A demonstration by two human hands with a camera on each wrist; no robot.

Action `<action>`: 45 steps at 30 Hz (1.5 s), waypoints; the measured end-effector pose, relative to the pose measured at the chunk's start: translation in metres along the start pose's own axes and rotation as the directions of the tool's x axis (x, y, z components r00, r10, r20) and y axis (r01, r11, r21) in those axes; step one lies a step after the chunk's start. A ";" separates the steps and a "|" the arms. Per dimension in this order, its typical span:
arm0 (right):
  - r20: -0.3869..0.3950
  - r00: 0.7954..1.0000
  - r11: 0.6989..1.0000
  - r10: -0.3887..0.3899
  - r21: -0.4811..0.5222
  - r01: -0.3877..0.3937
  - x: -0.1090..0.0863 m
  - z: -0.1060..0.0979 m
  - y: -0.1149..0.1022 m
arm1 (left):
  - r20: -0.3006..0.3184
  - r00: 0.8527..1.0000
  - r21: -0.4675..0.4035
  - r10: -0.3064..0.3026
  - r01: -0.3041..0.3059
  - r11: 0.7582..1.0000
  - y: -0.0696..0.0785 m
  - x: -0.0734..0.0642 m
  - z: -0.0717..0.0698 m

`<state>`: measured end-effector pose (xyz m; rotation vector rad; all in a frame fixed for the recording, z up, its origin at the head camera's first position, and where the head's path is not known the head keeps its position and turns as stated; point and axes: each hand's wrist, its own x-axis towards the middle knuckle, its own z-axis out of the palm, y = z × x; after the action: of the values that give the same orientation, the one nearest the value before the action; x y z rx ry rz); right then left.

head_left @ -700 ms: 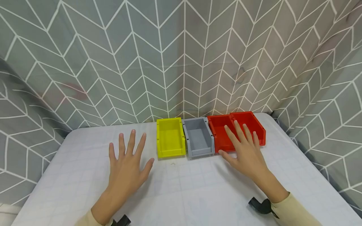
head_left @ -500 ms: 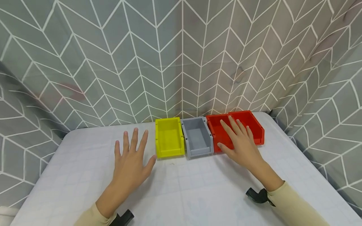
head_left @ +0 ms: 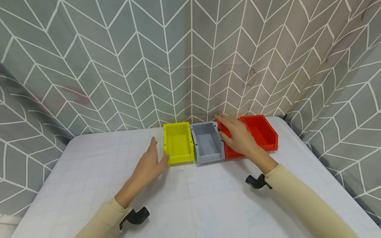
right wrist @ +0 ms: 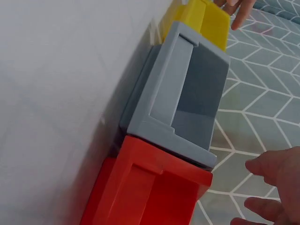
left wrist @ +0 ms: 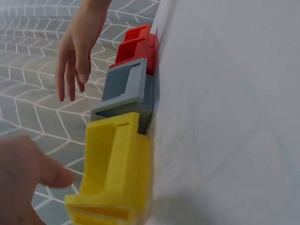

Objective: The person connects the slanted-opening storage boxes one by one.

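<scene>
A yellow bin (head_left: 178, 141) on the counter (head_left: 190, 205) is overlapped by the left hand (head_left: 148, 167) in the head view; a gap is revealed by the left wrist view. Both hands' fingers are loosely extended, holding nothing. Rightward, a gray bin (head_left: 208, 140) and two red bins (head_left: 262, 132) are lined up, one partly hidden by the right hand (head_left: 239, 137).

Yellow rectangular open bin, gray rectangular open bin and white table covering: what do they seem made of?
Yellow rectangular open bin: probably molded plastic, satin; even color, crisp rim.
Gray rectangular open bin: likely similar plastic, satin; smooth walls, squared edges.
White table covering: perhaps cloth or thin sheeting, matte; faint lines, no clear weave.
</scene>
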<state>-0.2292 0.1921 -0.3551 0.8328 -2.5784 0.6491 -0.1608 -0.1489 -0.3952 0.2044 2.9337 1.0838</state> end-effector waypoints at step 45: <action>0.173 0.981 0.989 0.084 0.106 -0.103 0.054 0.036 0.024 | -0.132 0.989 -0.204 0.063 -0.089 0.975 -0.016 -0.003 0.010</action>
<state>-0.2919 0.1658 -0.3682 0.8391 -2.7686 0.7918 -0.1592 -0.1553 -0.4135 0.2573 2.9088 1.4579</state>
